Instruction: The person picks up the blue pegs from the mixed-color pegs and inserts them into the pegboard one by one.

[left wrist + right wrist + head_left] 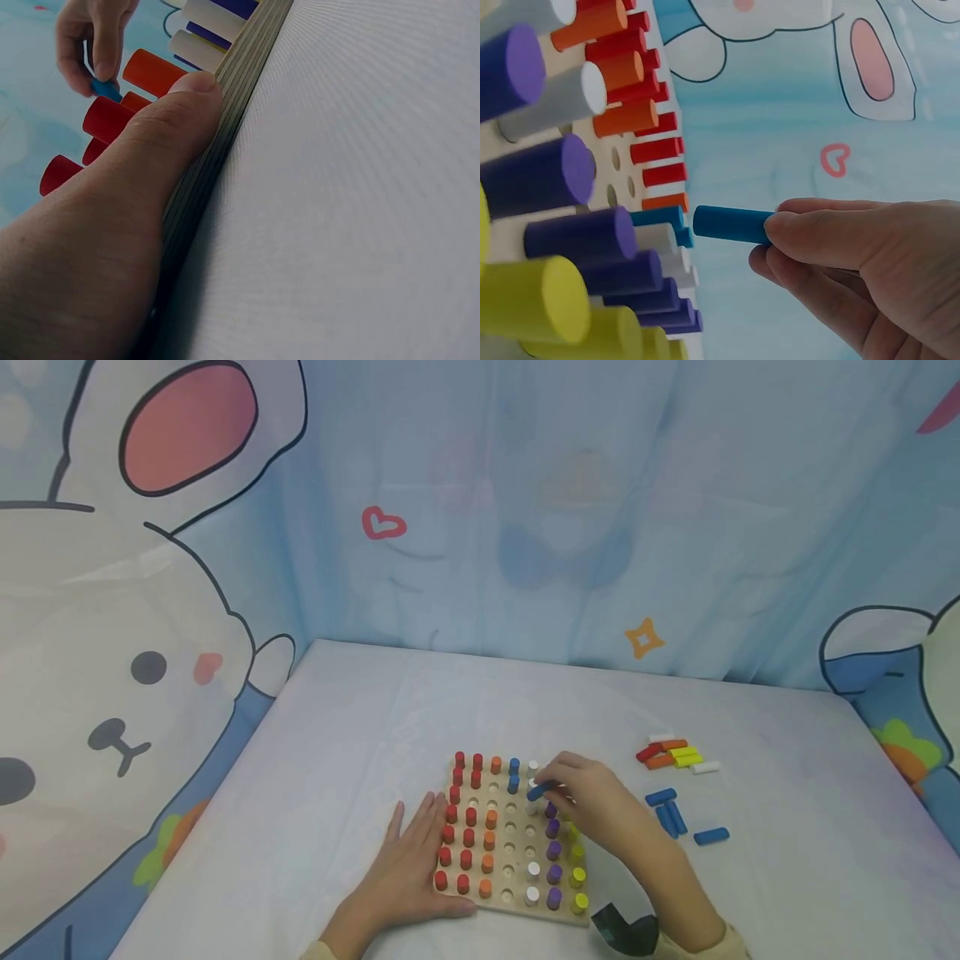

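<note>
My right hand (596,802) pinches a blue peg (538,791) between thumb and fingertips, over the back right part of a wooden pegboard (525,912). In the right wrist view the held peg (733,225) points away from the fingertips, apart from the standing pegs. My left hand (405,868) rests along the board's left side with straight fingers, its thumb at the front edge. Red, orange, blue, white, purple and yellow pegs stand in columns on the board. Two blue pegs (513,775) stand at the back of their column, with bare holes in front of them.
Several loose blue pegs (711,836) lie on the white cloth right of the board. Behind them is a small pile of white, red, orange and yellow pegs (684,752). A dark band (626,933) sits by the right wrist. A printed blue curtain (480,510) hangs behind the table.
</note>
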Tool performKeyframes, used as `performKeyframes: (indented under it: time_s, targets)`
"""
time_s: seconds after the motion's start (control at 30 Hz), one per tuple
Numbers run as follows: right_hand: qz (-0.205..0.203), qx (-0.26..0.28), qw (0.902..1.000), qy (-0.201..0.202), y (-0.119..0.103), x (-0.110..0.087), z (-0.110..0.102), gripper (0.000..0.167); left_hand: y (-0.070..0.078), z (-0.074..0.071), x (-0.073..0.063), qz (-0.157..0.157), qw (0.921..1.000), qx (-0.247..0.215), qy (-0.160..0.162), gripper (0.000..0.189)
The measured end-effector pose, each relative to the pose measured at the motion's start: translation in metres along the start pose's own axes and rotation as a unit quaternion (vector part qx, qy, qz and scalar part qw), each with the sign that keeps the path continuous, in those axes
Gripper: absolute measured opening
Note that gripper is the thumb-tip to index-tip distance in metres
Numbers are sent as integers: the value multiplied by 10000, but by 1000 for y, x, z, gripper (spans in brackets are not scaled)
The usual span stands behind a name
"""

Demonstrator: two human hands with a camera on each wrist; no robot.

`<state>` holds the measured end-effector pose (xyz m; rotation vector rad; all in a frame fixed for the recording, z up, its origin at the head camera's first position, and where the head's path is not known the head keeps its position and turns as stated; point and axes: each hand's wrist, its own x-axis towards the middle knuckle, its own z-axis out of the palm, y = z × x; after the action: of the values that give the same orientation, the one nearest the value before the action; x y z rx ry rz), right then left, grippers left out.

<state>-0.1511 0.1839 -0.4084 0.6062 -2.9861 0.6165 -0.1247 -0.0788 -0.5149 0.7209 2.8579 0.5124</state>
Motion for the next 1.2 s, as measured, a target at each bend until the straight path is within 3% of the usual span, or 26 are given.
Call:
performKeyframes:
  time_s: [0.23,0.57,1.2]
  targets:
    - [-78,-42,10000,18,-6,3,11,15,0,0,-1,-2,10000,2,14,129]
    - [165,61,9997,-141,-12,6,24,11,0,0,0,3,10000,-11,10,129]
    - [-322,-220,9992,-38,-8,10,41,11,0,-1,-1,68,9999,31,96,130]
